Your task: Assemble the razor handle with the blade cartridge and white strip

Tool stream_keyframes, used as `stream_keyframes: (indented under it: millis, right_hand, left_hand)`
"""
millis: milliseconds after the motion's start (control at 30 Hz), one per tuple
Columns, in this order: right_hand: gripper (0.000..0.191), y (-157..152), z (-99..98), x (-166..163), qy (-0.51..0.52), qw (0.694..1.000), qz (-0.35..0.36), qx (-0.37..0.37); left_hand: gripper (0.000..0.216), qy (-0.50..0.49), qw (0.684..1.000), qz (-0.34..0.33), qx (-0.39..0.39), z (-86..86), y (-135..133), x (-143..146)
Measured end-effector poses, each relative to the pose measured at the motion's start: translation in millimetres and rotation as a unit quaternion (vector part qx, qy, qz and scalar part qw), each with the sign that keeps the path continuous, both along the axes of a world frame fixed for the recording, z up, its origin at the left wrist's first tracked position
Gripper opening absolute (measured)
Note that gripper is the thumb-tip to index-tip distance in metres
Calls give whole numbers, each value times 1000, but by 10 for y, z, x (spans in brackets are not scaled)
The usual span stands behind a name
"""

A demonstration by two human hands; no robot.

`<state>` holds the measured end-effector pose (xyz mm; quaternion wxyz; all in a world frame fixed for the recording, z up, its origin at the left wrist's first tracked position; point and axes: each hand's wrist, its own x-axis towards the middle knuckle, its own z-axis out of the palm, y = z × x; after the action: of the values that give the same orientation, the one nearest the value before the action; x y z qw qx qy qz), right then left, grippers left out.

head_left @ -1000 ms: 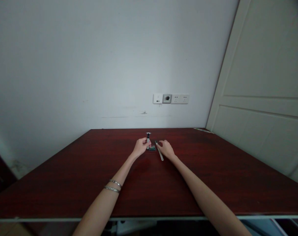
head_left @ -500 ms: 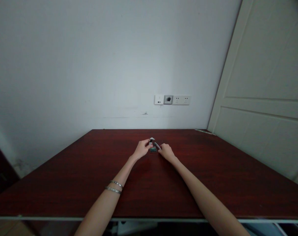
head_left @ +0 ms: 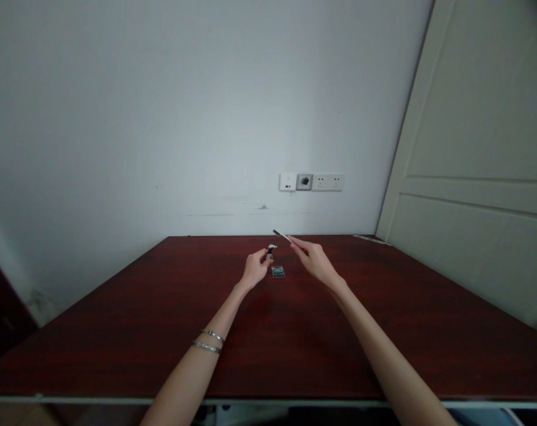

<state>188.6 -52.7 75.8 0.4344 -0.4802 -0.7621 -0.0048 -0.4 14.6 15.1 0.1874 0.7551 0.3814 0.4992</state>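
My left hand (head_left: 255, 269) is closed on a small razor (head_left: 269, 253), held upright with its pale, wide head on top and a dark neck below. My right hand (head_left: 315, 260) pinches a thin white-handled brush (head_left: 283, 236). The brush's dark tip points up and to the left, above and apart from the razor's head. Between the hands, a small clear flat case (head_left: 278, 271) with something green in it lies on the dark red table (head_left: 268, 337). Fine details of these small things cannot be made out.
A pale wall (head_left: 206, 118) rises behind the table, with a row of sockets and switches (head_left: 311, 182) on it. On the right stands a white panelled door (head_left: 476, 177). A flat light strip (head_left: 370, 239) lies along the far right table edge.
My right hand has lifted up and to the right with the brush, away from the case. My left hand still holds the razor in nearly the same place.
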Motion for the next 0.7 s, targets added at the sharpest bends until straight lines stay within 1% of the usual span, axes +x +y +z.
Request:
stream_keyframes:
  millis: [133, 200, 267, 300, 400, 433, 533, 600, 667, 700]
  right_hand:
    - [38, -251, 60, 10, -118, 992, -31, -1]
    - [38, -335, 59, 15, -185, 982, -25, -6]
    - [38, -392, 60, 23, -224, 974, -17, -1]
    - [39, -411, 61, 27, -229, 973, -23, 5]
    - [41, -442, 63, 32, -218, 973, -71, 18]
    - [41, -448, 60, 29, -220, 972, -75, 16]
    - [41, -462, 42, 10, -247, 968, -43, 6]
    - [41, -466, 27, -7, -231, 972, -50, 7]
    - [41, -467, 7, -28, -192, 978, -84, 11]
    - [41, -469, -6, -40, -184, 979, -90, 7]
  left_hand:
    - [14, 38, 999, 19, 11, 10, -28, -26]
    - [16, 66, 998, 21, 11, 25, -64, -28]
    - [19, 84, 996, 19, 9, 41, -99, -21]
    - [20, 86, 996, 16, 9, 49, -113, -16]
    - [20, 86, 996, 5, 12, 63, -139, 0]
    - [21, 86, 996, 3, 11, 64, -143, 4]
    - [23, 88, 996, -4, -2, 60, -146, 16]
    - [21, 77, 997, -18, -10, 58, -145, 22]
    - [16, 58, 998, -34, -14, 58, -143, 27]
    - [14, 49, 998, -39, -15, 57, -141, 29]
